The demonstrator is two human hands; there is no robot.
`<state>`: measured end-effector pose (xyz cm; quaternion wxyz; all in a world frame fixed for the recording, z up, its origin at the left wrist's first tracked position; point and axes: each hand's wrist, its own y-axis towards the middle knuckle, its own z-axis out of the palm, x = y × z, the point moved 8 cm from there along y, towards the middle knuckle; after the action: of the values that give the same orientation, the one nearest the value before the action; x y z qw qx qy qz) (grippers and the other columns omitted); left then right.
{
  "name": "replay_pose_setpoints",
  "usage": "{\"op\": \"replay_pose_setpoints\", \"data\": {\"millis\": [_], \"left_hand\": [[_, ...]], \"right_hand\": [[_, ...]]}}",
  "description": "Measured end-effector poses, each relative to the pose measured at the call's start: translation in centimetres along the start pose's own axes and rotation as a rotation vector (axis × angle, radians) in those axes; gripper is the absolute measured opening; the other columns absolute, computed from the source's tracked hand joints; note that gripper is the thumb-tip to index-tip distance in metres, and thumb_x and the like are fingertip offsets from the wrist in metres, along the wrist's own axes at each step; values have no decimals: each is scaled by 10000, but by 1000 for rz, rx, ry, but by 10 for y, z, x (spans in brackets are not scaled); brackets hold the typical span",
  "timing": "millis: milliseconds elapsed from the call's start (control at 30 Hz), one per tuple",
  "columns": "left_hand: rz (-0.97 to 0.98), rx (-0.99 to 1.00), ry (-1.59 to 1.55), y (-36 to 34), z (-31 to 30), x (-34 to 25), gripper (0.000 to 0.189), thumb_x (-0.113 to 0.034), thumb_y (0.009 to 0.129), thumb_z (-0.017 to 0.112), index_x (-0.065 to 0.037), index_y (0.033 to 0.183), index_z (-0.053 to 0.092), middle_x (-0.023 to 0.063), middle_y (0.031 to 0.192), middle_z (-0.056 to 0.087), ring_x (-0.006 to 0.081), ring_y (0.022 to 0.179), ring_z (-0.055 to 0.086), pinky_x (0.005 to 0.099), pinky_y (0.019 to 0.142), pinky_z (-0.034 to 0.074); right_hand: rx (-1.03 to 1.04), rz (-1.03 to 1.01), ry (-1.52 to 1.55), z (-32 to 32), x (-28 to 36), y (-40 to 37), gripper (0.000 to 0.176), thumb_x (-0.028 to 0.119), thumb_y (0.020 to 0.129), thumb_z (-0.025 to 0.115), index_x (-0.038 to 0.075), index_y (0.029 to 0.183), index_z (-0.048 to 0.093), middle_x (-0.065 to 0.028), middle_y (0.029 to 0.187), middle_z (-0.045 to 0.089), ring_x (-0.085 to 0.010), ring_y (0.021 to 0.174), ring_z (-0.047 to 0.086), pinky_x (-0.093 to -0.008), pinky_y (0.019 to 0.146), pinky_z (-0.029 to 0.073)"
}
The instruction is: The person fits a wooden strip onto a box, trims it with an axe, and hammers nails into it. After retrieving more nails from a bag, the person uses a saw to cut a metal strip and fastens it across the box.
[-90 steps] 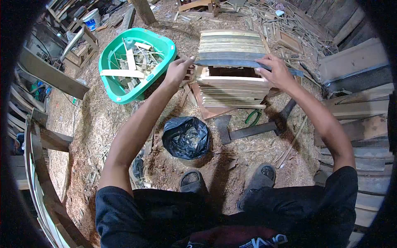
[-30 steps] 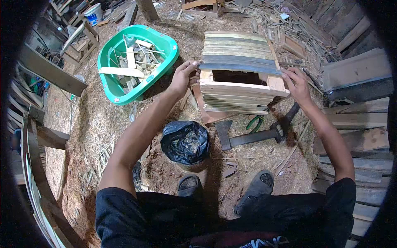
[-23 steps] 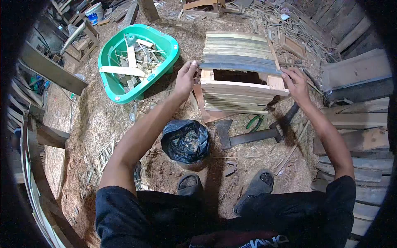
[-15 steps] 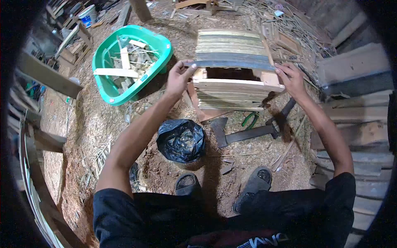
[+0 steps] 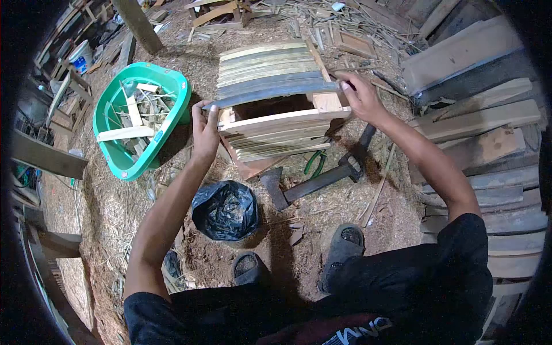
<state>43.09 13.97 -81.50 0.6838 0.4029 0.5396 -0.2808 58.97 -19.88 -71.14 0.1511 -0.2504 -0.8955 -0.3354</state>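
A slatted wooden box stands on the ground, with a rectangular opening in its upper side. Across it, just behind the opening, lies a dark grey slat. My left hand pinches the slat's left end between thumb and fingers. At the other end, my right hand grips the slat near the box's right corner. More slats, pale and dark, cover the box's far side. Below the box lie a dark axe-like tool and green-handled pliers.
A green tub of wood scraps stands at the left. A black plastic bag sits open near my sandalled feet. Planks are laid along the right side. A wooden post rises at the upper left, and shavings cover the ground.
The view has shifted, so the box and tub appear further left. Both hands remain at the slat's ends, and the slat now lies closer against the neighbouring dark slats.
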Motion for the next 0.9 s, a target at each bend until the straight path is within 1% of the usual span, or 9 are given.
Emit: {"op": "replay_pose_setpoints", "data": {"millis": [67,200,300,400,467,567,667,767,900], "left_hand": [[-19,-11,-26,-2,4,-2,254,-196,1030,508,-46,1211,410,96,1066,585,144,983,573,298,855,484],[-69,-39,-64,-2,1,3,234,-192,1024,517,-47,1187,432,103,1057,595,151,961,592,310,833,501],[-109,3,-256,4,1,11,205,-169,1006,539,-49,1158,471,92,1043,603,151,945,599,307,817,506],[-108,-27,-220,1,2,7,198,-166,1000,517,-45,1157,521,61,1021,597,140,953,591,294,880,476],[-90,-35,-213,1,3,6,201,-160,993,521,-47,1158,530,59,1028,601,137,951,590,292,867,477],[-83,-30,-149,6,-3,13,208,-168,988,526,-47,1158,533,52,1014,601,131,944,588,284,840,474],[-135,8,-158,9,-7,14,172,-180,975,560,-67,1103,542,30,981,595,117,905,576,281,796,485],[-174,26,-180,8,-5,12,174,-230,973,578,-91,1074,551,15,971,592,109,881,570,279,758,484],[-177,-26,-90,9,-14,6,224,-284,991,552,-90,1101,564,21,991,597,115,872,560,281,745,465]], "right_hand": [[70,-11,14,2,2,0,276,190,924,593,10,1124,654,-161,1114,648,-315,1068,611,-408,948,445],[81,-47,-26,8,-5,-1,268,161,902,637,4,1118,666,-159,1104,655,-305,1056,626,-398,940,466],[93,-8,52,10,-11,0,271,136,887,662,3,1123,675,-156,1094,660,-299,1039,635,-388,932,482],[118,6,78,10,-12,1,273,119,886,665,3,1133,679,-156,1086,659,-290,1030,637,-383,930,487],[146,21,85,11,-14,2,272,114,891,658,3,1139,680,-159,1090,655,-279,1033,633,-382,935,483],[298,21,133,13,-21,4,418,108,874,644,7,1277,597,-156,1183,629,-263,1125,595,-371,1007,443],[340,62,196,3,-25,3,633,101,822,637,12,1419,446,-147,1298,582,-253,1240,524,-374,1093,371],[302,30,135,-13,-15,7,758,146,796,611,10,1484,325,-140,1362,544,-249,1307,468,-378,1148,306],[53,193,340,-34,-62,23,574,140,861,516,4,1413,439,-150,1326,568,-237,1274,494,-391,1108,352]]}}
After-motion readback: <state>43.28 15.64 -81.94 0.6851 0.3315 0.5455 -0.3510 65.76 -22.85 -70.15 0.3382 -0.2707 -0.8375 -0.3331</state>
